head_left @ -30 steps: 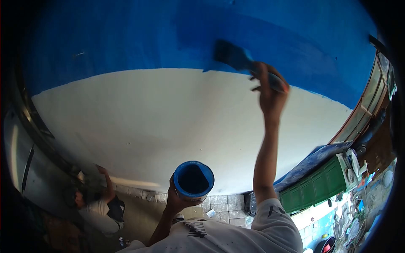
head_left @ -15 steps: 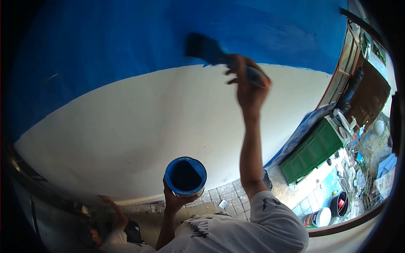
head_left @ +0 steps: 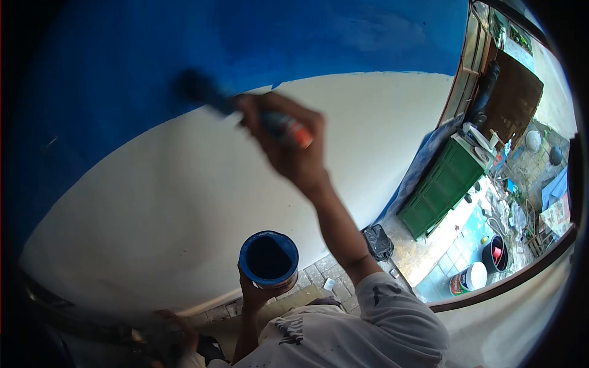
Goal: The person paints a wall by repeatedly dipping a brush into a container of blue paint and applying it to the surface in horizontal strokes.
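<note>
My right hand [head_left: 285, 132] is wrapped round the handle of a paintbrush [head_left: 215, 98]. The blurred, dark bristles are at the blue upper part of the wall [head_left: 153, 55], just above its border with the white lower part [head_left: 245, 172]; whether they touch the wall is unclear. Lower down, my left hand [head_left: 254, 294] grips an open paint can [head_left: 269, 260] from its left side and below. The can has a blue rim and dark blue paint inside.
Another person's hand [head_left: 175, 319] shows blurred at the lower left. Right of the wall stand a green cabinet [head_left: 442, 184], a black bag [head_left: 378, 242], a white bucket [head_left: 469, 279] and a black bucket [head_left: 495, 253]. Clutter lies behind them.
My right hand has moved left with the brush, which has also come slightly lower. The can stays in my left hand. The view has shifted, bringing the cabinet and buckets further left.
</note>
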`<state>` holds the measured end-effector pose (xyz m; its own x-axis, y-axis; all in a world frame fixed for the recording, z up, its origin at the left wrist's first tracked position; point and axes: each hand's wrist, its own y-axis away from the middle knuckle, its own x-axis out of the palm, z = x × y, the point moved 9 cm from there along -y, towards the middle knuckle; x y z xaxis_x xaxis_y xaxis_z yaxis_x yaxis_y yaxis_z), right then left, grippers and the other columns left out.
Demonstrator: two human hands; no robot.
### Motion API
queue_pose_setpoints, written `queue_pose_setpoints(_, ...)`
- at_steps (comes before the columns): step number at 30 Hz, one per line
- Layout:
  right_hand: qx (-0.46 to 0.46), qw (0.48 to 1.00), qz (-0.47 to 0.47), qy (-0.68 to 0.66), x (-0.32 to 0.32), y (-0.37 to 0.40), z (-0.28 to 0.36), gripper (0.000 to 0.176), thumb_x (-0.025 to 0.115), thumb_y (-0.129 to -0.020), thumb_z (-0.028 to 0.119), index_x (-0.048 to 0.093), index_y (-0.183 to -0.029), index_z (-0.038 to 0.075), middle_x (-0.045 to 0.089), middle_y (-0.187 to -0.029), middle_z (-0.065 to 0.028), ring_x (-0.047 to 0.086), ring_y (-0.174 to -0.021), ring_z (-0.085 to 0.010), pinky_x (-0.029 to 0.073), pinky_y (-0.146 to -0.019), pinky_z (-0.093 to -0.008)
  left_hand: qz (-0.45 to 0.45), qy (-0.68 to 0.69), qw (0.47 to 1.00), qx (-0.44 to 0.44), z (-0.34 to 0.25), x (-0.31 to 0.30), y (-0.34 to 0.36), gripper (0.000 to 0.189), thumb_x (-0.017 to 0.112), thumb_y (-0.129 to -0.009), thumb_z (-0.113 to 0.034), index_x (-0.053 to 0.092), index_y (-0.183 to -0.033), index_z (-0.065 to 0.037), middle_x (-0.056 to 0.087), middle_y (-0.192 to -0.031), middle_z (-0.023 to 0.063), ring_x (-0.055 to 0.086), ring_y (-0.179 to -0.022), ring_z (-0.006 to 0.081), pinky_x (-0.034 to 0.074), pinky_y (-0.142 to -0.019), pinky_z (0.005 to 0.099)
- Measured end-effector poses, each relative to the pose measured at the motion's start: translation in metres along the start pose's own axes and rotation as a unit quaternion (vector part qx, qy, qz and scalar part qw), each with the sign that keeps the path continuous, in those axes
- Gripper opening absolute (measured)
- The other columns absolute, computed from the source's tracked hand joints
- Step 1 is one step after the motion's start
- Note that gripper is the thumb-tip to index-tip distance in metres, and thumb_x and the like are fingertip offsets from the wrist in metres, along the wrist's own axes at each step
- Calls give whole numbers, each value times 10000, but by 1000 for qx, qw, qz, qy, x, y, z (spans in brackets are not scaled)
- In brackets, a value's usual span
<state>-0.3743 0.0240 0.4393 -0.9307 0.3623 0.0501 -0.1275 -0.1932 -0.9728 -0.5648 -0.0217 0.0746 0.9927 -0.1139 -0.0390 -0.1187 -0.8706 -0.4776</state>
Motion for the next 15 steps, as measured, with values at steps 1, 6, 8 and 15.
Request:
queue_pose_setpoints(1,65,998,-15,7,-20,0,-26,206,726,-991,172,751,-1070,-17,762,-875,-67,704,-663,-137,565,-583,-277,3,10,1000,-2,2,-2,0,1151,1055,-511,-227,410,-1455,-93,601,-1344,118,623,-1222,262,529,-1049,434)
queue_pose_setpoints(6,203,954,-214,61,-118,-6,-59,207,701,-1009,159,754,-1095,-22,776,-941,-114,754,-769,-171,593,-692,-282,2,74,997,-5,18,-10,6,1148,1060,-499,-235,430,-1448,-91,613,-1341,118,627,-1220,261,526,-1046,435)
queue_pose_setpoints(8,10,936,-187,297,-101,-7,-15,183,728,-977,140,754,-1135,52,770,-958,-124,751,-788,-204,589,-681,-306,-8,61,998,-13,30,-12,12,1148,1062,-495,-237,433,-1444,-89,612,-1339,117,626,-1220,260,525,-1047,436)
queue_pose_setpoints(15,-100,968,21,231,32,3,31,265,732,-889,51,655,-1136,-9,644,-885,-123,711,-764,-256,559,-546,-352,9,-16,999,-36,41,-15,2,1123,1065,-492,-260,453,-1414,-66,613,-1312,111,639,-1185,247,539,-1026,419)
